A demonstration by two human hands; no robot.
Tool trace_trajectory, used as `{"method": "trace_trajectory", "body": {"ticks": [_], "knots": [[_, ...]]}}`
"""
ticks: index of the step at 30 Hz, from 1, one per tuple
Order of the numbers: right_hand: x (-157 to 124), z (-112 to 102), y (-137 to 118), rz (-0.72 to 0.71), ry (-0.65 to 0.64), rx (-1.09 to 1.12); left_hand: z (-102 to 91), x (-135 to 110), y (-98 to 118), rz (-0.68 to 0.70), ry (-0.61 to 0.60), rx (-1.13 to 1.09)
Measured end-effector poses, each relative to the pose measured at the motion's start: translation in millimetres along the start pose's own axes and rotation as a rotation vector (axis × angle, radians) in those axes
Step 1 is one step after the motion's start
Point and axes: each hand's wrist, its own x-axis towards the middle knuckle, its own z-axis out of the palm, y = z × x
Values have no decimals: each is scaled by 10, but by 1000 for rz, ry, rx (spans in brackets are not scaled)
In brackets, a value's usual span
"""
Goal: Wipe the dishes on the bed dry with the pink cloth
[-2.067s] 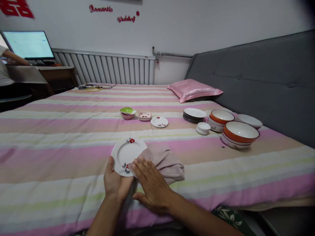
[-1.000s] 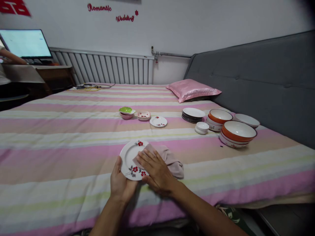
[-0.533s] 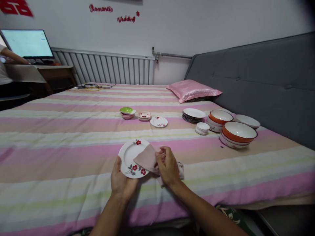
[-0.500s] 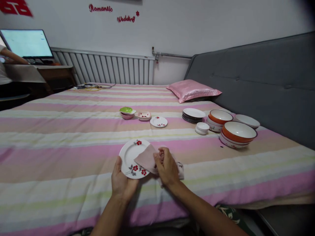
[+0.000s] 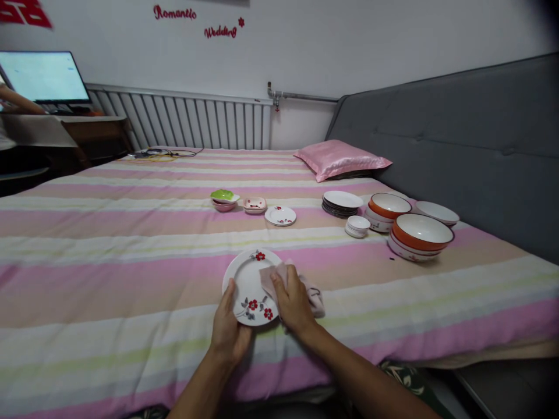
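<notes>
At lower centre, the round plate (image 5: 248,284), pinched in my left hand (image 5: 230,330), lay left of my right hand (image 5: 296,301) pinching the cloth (image 5: 265,278).

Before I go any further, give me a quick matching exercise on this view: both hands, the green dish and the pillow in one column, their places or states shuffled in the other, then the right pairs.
Column one
1. left hand
2. right hand
3. green dish
4. pillow

Column two
A. stacked on a pink dish
B. clutching a cloth against the plate
C. shiny pink, near the grey headboard
D. holding a flowered plate, thumb on its rim

Right pairs: 1-D, 2-B, 3-A, 4-C
</notes>
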Motion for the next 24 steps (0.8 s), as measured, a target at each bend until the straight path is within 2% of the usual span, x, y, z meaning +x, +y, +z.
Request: {"method": "trace_trajectory", "body": {"ticks": [3, 8, 15, 24], "knots": [[23, -41, -8, -49, -25, 20, 18, -19, 43, 31, 61, 96], [63, -141, -37, -123, -102, -45, 25, -49, 147, 59, 72, 225], [102, -239, -23, -226, -230, -130, 2, -70, 291, -103, 29, 416], [121, -334, -21, -386, -449, -311, -153, -62, 377, -329, -72, 591]]}}
